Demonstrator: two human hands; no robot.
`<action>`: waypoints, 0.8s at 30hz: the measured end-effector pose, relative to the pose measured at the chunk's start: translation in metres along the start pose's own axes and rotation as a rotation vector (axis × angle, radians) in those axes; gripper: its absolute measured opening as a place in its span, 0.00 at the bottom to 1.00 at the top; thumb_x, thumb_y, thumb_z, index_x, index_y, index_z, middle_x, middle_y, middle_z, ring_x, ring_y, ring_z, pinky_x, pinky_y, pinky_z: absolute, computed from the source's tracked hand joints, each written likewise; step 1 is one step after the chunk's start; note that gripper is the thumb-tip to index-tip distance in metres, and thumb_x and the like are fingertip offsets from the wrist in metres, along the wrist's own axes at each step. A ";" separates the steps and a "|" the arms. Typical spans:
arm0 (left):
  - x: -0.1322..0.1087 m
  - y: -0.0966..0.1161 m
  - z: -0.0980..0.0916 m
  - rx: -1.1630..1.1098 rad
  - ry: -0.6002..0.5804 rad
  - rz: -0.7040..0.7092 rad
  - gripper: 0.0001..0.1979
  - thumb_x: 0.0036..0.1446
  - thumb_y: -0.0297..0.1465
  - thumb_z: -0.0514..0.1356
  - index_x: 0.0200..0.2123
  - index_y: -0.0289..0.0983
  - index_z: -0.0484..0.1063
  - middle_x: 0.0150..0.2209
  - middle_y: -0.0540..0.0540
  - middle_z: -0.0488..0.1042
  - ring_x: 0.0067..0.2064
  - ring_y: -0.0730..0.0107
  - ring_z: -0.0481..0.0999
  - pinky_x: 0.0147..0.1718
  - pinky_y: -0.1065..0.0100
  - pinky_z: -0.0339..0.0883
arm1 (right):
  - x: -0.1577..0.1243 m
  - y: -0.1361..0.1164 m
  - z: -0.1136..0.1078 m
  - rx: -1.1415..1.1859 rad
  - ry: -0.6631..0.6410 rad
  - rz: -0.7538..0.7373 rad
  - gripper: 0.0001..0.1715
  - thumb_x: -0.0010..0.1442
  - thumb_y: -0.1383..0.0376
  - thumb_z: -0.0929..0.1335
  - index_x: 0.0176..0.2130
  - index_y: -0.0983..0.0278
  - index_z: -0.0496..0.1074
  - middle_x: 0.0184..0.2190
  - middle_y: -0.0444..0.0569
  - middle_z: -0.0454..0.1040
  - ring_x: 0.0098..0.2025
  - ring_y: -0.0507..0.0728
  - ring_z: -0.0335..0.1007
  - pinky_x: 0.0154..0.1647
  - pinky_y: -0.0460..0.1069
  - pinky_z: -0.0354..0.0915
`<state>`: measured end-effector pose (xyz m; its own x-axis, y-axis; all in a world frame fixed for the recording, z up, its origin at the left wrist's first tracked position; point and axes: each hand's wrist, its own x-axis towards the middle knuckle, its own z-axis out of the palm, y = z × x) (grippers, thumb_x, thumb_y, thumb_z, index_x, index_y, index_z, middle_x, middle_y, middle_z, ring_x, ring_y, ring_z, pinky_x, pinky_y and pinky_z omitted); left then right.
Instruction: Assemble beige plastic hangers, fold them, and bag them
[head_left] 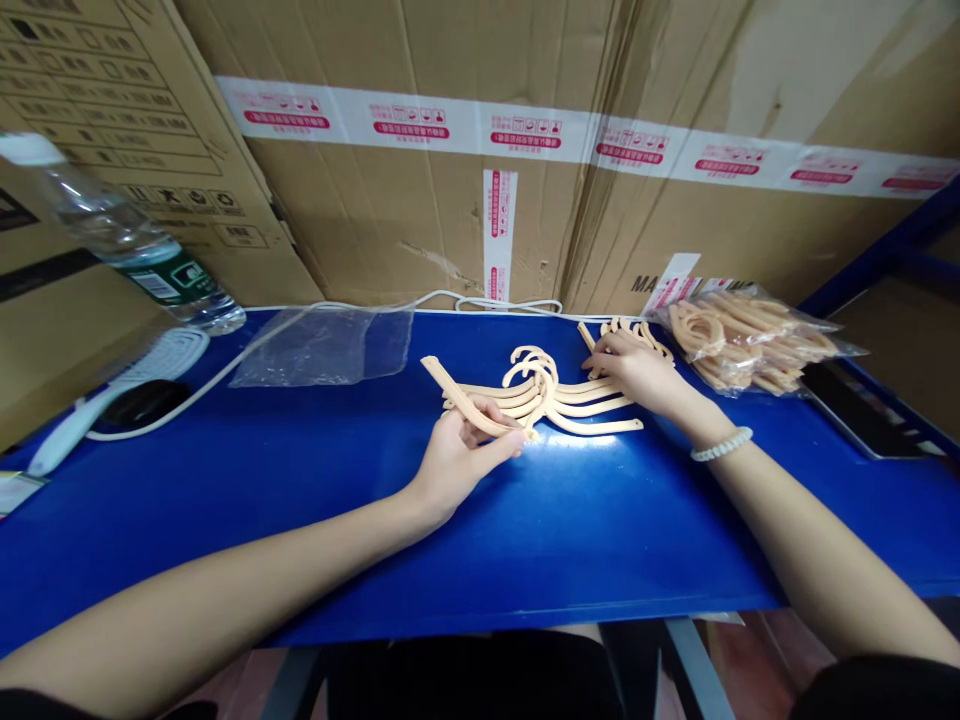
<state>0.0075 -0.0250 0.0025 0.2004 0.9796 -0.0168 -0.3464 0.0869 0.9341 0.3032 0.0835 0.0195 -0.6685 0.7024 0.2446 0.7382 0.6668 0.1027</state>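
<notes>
My left hand [465, 455] is closed around a beige strip [457, 392], whose straight end sticks up to the left. Its other end is at my fingertips, beside a row of beige hook-ended pieces [592, 410] that look like hanger parts, nested with their curves together. My right hand [626, 365], a pale beaded bracelet [721, 445] on its wrist, is at a second group of the same pieces [637, 328]. Its fingers are bent and closed on a piece there, though the fingers partly hide the grip.
A clear bag of beige pieces [750, 340] lies at the right, by a dark phone [862, 410]. A flat plastic bag [322, 350], a white cable [217, 375], a hairbrush [120, 390], a black mouse-like object [146, 403] and a water bottle [142, 240] are left. Cardboard boxes [420, 220] wall the back.
</notes>
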 end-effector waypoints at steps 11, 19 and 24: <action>0.002 -0.007 -0.002 -0.051 0.024 0.013 0.20 0.44 0.29 0.74 0.34 0.36 0.66 0.32 0.50 0.79 0.31 0.73 0.80 0.33 0.71 0.75 | 0.004 -0.056 -0.026 0.852 0.542 0.421 0.13 0.70 0.58 0.64 0.48 0.59 0.74 0.28 0.45 0.70 0.28 0.55 0.64 0.31 0.50 0.62; 0.004 -0.005 -0.002 -0.032 0.007 0.007 0.21 0.44 0.29 0.75 0.34 0.37 0.64 0.30 0.51 0.79 0.34 0.69 0.82 0.35 0.69 0.76 | -0.006 -0.130 -0.047 1.769 0.379 0.690 0.13 0.59 0.54 0.74 0.40 0.59 0.77 0.33 0.47 0.77 0.30 0.54 0.70 0.23 0.47 0.63; 0.003 -0.005 -0.004 -0.049 -0.002 -0.006 0.24 0.44 0.28 0.75 0.37 0.39 0.63 0.33 0.51 0.81 0.36 0.67 0.83 0.38 0.67 0.77 | -0.007 -0.143 -0.029 1.910 0.283 0.738 0.21 0.51 0.63 0.80 0.39 0.57 0.71 0.31 0.42 0.79 0.31 0.52 0.72 0.27 0.45 0.66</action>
<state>0.0067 -0.0214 -0.0033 0.2046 0.9786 -0.0213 -0.3895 0.1013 0.9154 0.2052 -0.0239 0.0312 -0.1878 0.9760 -0.1100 -0.3267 -0.1677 -0.9301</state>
